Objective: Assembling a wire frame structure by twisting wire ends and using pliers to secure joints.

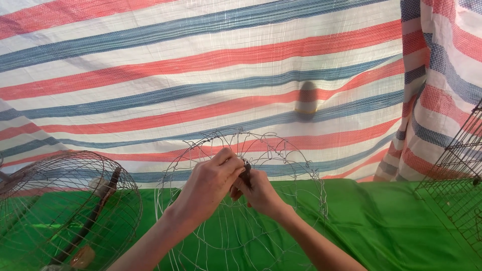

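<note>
Two bare arms come up from the bottom and meet in the middle, in front of a round wire frame [241, 200]. The frame stands up on its edge on a green cloth [381, 221], and it is made of thin, bendy wire with loops along its top rim.

The left hand [208, 183] is bent at the wrist. Its fingers curl down and pinch together near the middle of the frame. The right hand [261, 193] sits just beside it, touching it, with its fingers curled in tight too. Between the two hands is a small dark tool [246, 170]. Both hands seem to grip it, but it is too hidden to tell what kind of tool it is or which hand holds it most.

To the left of the frame sits a round wire cage [65, 211] with a dark stick inside it. To the right of the frame, at the edge, is a flat wire grid [457, 185]. Behind the frame hangs a big striped sheet [201, 75] in red, blue and white.
</note>
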